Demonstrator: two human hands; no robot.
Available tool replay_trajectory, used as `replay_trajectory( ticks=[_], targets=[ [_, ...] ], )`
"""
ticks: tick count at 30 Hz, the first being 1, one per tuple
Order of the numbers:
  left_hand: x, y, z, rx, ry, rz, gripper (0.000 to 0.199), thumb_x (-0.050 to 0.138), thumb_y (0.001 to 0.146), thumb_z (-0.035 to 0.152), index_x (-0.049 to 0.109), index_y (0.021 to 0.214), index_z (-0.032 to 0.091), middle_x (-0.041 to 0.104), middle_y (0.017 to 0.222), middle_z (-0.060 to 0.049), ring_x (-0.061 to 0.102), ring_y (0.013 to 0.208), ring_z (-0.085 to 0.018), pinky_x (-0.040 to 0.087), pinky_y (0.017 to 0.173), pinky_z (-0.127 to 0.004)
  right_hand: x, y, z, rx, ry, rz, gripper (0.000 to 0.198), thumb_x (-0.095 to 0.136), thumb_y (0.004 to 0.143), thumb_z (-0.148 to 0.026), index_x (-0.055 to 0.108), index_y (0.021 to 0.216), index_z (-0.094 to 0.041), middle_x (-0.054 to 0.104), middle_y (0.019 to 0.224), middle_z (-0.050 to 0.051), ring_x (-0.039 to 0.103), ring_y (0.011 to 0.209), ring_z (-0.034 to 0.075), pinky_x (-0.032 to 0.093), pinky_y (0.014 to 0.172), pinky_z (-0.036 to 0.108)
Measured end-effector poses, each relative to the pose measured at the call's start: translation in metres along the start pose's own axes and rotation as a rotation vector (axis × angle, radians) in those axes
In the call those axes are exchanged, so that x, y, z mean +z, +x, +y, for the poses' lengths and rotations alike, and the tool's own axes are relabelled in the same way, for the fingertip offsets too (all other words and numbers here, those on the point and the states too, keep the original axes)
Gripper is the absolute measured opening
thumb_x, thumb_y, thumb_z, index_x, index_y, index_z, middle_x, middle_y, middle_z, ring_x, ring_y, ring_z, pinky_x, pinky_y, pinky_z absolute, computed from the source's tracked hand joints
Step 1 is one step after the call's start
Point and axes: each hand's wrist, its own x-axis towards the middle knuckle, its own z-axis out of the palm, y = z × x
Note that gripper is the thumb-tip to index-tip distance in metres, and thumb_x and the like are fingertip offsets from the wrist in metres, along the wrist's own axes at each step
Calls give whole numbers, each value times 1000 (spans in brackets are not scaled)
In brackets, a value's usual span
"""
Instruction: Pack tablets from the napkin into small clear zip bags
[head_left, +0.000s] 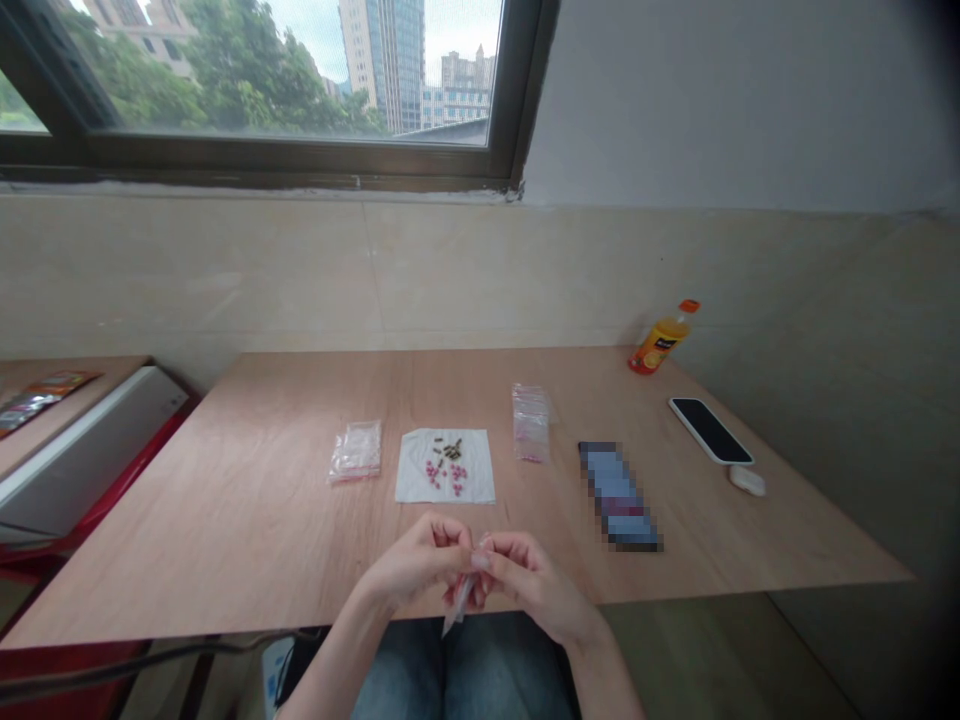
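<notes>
1. Step in hand, as judged: both hands work at the mouth of a small, thin, translucent plastic bag [460, 606], held over the near table edge.
2. Grip: left hand [415, 567] and right hand [534, 583] meet, fingertips pinched closed on the bag's upper end. Exactly which finger bears on it cannot be told.
3. Next move, as judged: calls for fine, opposed fingertip control, one hand steadying the film, the other parting its layers.
4. Bag: narrow, slightly creased, lower end hanging tilted to the left; upper part hidden by fingers. Contents cannot be told.
5. Beyond the hands: a square white tissue-like sheet [409, 482] bears small olive-brown capsules [452, 452] and small pink pieces [457, 488], loosely clustered.
6. Flat clear plastic bags [358, 449] lie left of the sheet; pink-tinged plastic bags [531, 424] lie right.
</notes>
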Motion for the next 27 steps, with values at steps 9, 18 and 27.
replay_trajectory(
  ticks=[9, 18, 27],
  targets=[
    [-12, 8, -4, 94, 72, 161, 35, 68, 70, 34, 40, 55, 18, 52, 44, 3, 46, 36, -7, 29, 36, -17, -4, 3, 4, -30, 14, 133, 38, 68, 77, -43, 52, 54, -17, 64, 64, 3, 59, 65, 14, 45, 71, 28],
    [-2, 1, 10, 411, 1268, 414, 14, 47, 84, 10, 57, 76, 18, 60, 88, -5, 56, 77, -16, 41, 66, -27, -5, 15, 19, -10, -351, 512, 44, 63, 76, -51, 51, 48, -19, 55, 49, 1, 52, 52, 14, 41, 56, 27],
    [4, 1, 9, 335, 1652, 280, 26, 53, 84, 8, 66, 103, 21, 72, 100, -8, 62, 90, -25, 36, 79, -39, -2, 17, 31, 161, -120, 605, 51, 64, 66, -66, 55, 58, -17, 59, 52, 2, 59, 47, 15, 40, 42, 23]
  ],
)
